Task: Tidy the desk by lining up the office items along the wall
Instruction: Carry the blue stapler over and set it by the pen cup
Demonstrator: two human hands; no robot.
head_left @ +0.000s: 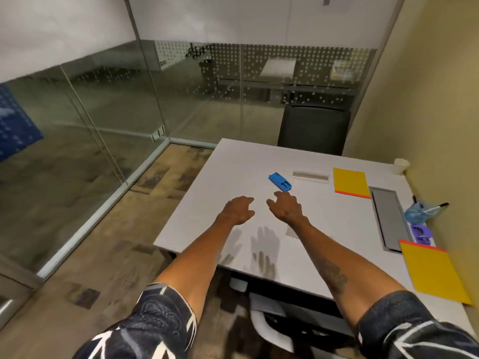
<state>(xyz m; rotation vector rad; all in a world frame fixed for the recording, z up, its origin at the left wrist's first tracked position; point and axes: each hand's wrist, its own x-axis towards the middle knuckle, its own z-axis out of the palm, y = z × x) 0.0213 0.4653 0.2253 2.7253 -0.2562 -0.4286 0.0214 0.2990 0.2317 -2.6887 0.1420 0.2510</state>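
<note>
A blue stapler (pixel 280 183) lies flat near the middle of the white desk (pixel 207 218). My right hand (pixel 286 207) hovers just in front of it, fingers apart and holding nothing. My left hand (pixel 237 209) hovers beside it to the left, also empty with fingers loosely curled. A clear ruler-like strip (pixel 310 175) lies behind the stapler. A yellow pad (pixel 351 182) lies to its right. By the yellow wall sit a purple stapler (pixel 422 233), a blue bag with markers (pixel 421 212), a white paper cup (pixel 401 165) and a second yellow pad (pixel 434 273).
A grey cable tray lid (pixel 387 220) is set into the desk near the wall. A black chair (pixel 313 132) stands behind the desk, and another chair (pixel 274 327) is tucked under the front edge. Glass partitions (pixel 103 104) enclose the room on the left and back.
</note>
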